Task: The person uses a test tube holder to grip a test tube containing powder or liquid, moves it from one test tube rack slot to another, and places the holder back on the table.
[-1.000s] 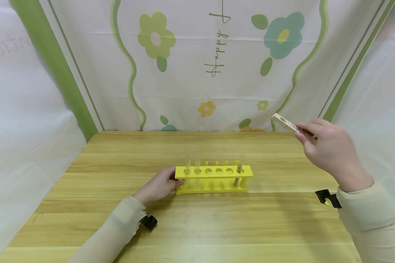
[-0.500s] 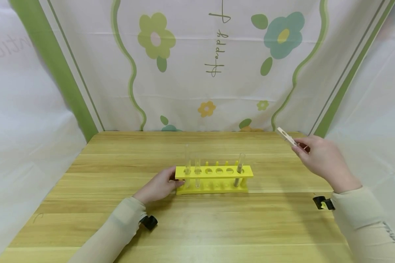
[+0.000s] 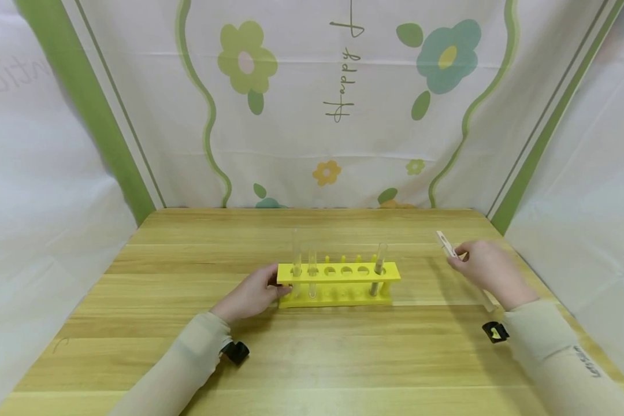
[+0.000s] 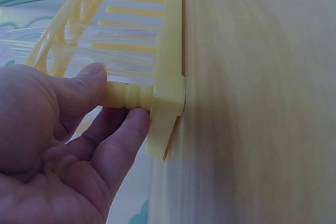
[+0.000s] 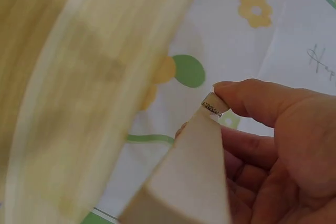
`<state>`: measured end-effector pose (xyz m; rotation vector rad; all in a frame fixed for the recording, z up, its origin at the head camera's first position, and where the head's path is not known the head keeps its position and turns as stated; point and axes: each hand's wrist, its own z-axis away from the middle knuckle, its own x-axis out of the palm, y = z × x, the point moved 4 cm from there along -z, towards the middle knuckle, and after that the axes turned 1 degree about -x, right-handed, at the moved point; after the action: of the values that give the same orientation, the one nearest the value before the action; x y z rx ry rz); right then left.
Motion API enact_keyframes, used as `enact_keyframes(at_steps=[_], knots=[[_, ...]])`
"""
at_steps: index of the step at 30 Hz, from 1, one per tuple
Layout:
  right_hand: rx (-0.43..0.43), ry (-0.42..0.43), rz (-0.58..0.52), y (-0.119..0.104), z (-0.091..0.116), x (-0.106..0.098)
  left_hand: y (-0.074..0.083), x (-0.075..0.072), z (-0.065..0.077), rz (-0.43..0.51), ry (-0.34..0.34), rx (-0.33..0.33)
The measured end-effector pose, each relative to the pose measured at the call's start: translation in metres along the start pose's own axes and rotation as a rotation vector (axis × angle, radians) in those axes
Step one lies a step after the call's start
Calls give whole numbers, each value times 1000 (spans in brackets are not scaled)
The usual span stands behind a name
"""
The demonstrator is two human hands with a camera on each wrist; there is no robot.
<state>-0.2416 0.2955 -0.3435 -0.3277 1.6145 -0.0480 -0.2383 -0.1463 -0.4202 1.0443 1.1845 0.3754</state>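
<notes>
My left hand point(image 3: 251, 294) grips the left end post of a yellow test tube rack point(image 3: 338, 279) standing on the table. In the left wrist view, thumb and fingers point(image 4: 118, 153) close round that post. Two clear test tubes stand in the rack's left holes, a taller tube point(image 3: 296, 254) and a shorter tube point(image 3: 312, 260). A third test tube point(image 3: 381, 254), with greyish contents, leans in the right end hole. To the right of the rack, my right hand point(image 3: 491, 271) pinches a wooden test tube holder point(image 3: 445, 244) near its metal spring. Its long handle point(image 5: 191, 174) runs back under the palm.
The wooden table point(image 3: 312, 352) carries the rack near its middle. A patterned cloth point(image 3: 291, 133) hangs behind the table, with white cloth on both sides. Black straps with small devices sit at both wrists.
My right hand has come down and slightly left with the test tube holder, from high at the right to low over the table. The left hand and the rack have stayed put.
</notes>
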Motion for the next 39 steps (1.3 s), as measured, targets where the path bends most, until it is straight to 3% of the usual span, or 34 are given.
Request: enact_keyframes(at_steps=[7,15,39], knots=[[31,-81,11,4,-5,22,0,-1,1,-14,2,-1],[64,-96,-20,6,-15,41,2,-1,2,-11,-7,-2],[122,-162,-85,-15,-57,65,1,0,1,10,-19,-21]])
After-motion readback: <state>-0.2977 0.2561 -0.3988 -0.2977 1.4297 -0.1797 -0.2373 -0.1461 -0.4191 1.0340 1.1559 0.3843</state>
